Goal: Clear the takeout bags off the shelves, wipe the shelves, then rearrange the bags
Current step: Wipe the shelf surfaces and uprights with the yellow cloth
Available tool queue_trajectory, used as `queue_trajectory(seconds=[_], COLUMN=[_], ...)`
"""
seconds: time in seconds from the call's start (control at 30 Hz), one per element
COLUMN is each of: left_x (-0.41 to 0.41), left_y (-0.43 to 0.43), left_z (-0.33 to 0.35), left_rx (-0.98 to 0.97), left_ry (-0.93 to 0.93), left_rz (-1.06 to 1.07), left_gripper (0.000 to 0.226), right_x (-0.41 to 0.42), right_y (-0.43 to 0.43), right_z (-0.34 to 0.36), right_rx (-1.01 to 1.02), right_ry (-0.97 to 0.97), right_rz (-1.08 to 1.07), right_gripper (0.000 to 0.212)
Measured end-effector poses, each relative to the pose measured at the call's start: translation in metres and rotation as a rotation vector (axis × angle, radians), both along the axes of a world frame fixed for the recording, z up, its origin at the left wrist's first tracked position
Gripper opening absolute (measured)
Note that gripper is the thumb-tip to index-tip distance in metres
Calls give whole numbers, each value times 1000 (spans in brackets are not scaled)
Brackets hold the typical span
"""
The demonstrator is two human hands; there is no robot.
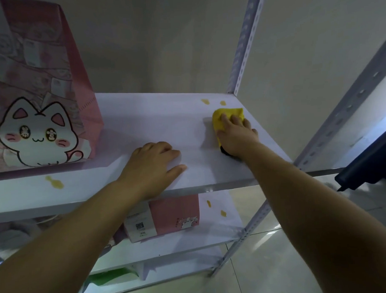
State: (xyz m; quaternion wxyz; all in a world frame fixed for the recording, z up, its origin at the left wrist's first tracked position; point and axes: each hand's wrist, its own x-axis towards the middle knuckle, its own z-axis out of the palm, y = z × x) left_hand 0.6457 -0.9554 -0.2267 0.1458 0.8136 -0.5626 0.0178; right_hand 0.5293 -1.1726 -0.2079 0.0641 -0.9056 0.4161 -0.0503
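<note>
Pressing down on the yellow cloth [228,114], the right hand [235,134] lies flat, fingers spread, pinning it to the top shelf [153,119]. The cloth's long axis runs along the hand, from beneath the wrist to just past the fingertips, pointing toward two yellow stains [205,101] beyond them. The left hand [153,163] rests palm-down, fingers loosely extended, left of the right. Farther left, the pink cat bag [41,97] stands upright.

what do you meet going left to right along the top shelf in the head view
pink cat bag → left hand resting on the shelf → yellow cloth under the right hand → metal post
</note>
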Motion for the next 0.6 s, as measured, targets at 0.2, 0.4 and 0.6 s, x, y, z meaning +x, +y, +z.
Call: queue_trajectory(seconds=[0.2,0.4,0.6], left_x=[3,6,4], left_y=[-3,-3,-4], left_z=[-4,-6,-2], left_rx=[0,-17,-58], left_ry=[59,80,61], left_rz=[17,4,1], left_gripper=[54,57,50], right_x=[-28,-56,1], right_y=[40,3,29], right_z=[-8,3,0], right_rx=[-101,10,-34], right_ry=[-28,10,10], right_rz=[374,222,19], right_gripper=[52,52,54])
